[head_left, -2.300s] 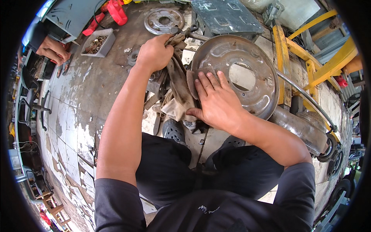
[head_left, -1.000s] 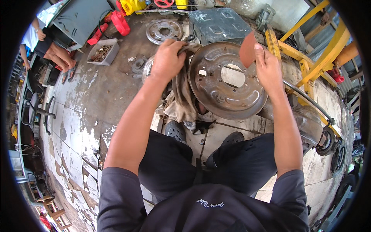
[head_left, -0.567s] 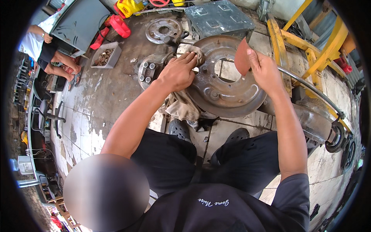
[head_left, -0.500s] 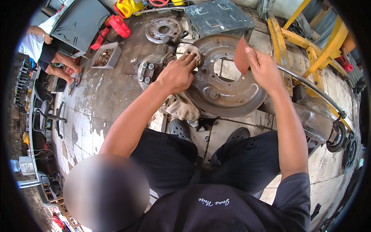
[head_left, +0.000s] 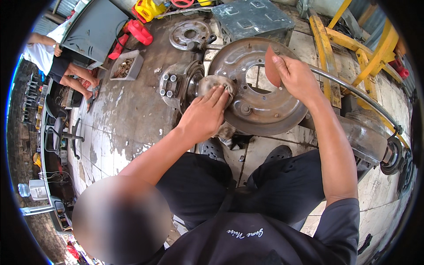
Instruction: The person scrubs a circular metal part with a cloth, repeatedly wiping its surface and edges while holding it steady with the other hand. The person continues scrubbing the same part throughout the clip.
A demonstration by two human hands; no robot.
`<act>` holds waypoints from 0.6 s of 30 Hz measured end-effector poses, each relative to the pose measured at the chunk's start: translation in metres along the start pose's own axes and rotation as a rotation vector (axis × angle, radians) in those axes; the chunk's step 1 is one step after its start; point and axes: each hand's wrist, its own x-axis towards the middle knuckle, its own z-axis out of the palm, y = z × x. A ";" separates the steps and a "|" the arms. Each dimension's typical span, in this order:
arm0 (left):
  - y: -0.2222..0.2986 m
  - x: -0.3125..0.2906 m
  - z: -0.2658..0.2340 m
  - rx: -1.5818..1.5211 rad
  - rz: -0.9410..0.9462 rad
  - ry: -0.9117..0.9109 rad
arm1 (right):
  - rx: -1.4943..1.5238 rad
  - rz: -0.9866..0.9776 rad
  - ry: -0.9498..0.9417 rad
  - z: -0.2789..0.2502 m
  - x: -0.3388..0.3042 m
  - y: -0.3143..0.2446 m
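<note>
While the left hand (head_left: 204,115) lies flat, fingers together, pressing a dirty rag (head_left: 215,85) against the near face of a rusty round brake backing plate (head_left: 260,110), the right hand (head_left: 297,78) pinches a small reddish-brown piece of sandpaper (head_left: 272,67) at the plate's upper rim. That plate stands on edge on the stained concrete floor (head_left: 132,115), just in front of the person's knees, with a studded wheel hub (head_left: 176,86) touching its left side. A curved metal pipe (head_left: 353,95) runs off to the right behind the right wrist. Farther back lie a second hub flange (head_left: 190,34), a grey metal box (head_left: 254,18), a red canister (head_left: 140,32) and a small tray of rusty parts (head_left: 126,65). Yellow steel framing (head_left: 353,48) stands at the upper right. Another person (head_left: 62,66) crouches at the far left, well apart.
</note>
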 end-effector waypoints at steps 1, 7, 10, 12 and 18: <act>-0.003 0.006 0.002 0.016 -0.023 0.024 | -0.002 -0.007 -0.017 0.002 0.002 0.000; -0.036 0.041 0.016 0.066 -0.117 0.113 | -0.035 -0.021 -0.067 0.002 0.004 -0.002; -0.044 0.065 0.018 0.103 -0.203 0.089 | -0.044 -0.010 -0.061 0.000 0.001 -0.005; -0.047 0.069 0.021 0.076 -0.214 0.151 | -0.041 0.003 -0.076 -0.002 0.001 -0.006; -0.053 0.080 0.025 -0.126 -0.184 0.532 | -0.032 -0.011 -0.069 0.000 0.000 -0.004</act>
